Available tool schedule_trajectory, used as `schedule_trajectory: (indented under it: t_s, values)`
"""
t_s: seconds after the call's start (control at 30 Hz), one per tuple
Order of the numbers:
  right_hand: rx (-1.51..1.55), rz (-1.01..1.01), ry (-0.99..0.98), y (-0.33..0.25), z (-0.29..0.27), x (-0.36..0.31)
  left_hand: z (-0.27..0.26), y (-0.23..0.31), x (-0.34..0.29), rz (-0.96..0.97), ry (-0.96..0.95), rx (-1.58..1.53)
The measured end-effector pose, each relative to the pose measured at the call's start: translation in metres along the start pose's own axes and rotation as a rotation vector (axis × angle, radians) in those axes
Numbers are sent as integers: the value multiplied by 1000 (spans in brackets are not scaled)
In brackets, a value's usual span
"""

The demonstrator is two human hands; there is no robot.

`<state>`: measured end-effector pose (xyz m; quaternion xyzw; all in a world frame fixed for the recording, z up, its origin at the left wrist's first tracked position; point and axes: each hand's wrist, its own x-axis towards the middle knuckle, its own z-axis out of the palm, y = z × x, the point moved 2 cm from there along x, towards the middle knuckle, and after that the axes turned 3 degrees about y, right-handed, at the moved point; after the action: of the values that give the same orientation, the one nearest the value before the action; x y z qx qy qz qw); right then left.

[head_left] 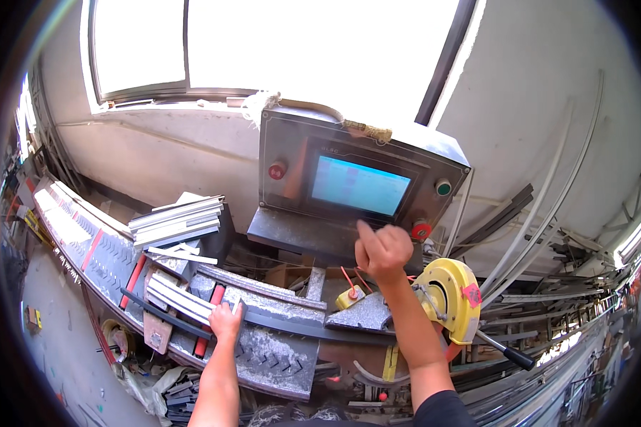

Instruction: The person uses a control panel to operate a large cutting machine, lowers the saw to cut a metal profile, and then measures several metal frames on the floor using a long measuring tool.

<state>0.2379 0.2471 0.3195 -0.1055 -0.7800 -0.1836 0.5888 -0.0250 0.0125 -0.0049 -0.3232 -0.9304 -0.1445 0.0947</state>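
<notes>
A cluttered metal workshop is seen, with a bright window above and a machine bed of ribbed steel plates serving as the worktop. A grey control panel with a lit blue touchscreen stands at the back of this bed. The right hand is raised just below the touchscreen, closed into a loose fist with the index finger stretched up toward the screen's lower edge; nothing is gripped by it. Whether the fingertip touches the glass cannot be told. The left hand is laid flat, fingers spread, on a dark curved metal strip that runs across the bed, well below and left of the touchscreen.

The input is best made with a single light, deliberate tap of the fingertip, while the strip is pressed steadily so that it is not shifted. The left hand is judged safest kept away from the yellow-guarded saw, to the lower right of the touchscreen.

No true containers are seen; a stack of aluminium profiles lies left of the touchscreen.
</notes>
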Motion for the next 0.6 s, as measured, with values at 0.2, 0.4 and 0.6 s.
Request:
schedule_trajectory:
  t_s: [0.2, 0.4, 0.6]
  values:
    - [-124, 96, -85, 13, -23, -12, -8, 6, -1, 33, 35, -32]
    - [-247, 186, -123, 16, -13, -15, -7, 5, -2, 26, 19, -25]
    - [-267, 207, -131, 16, -15, -14, -11, 9, -1, 7, 2, -50]
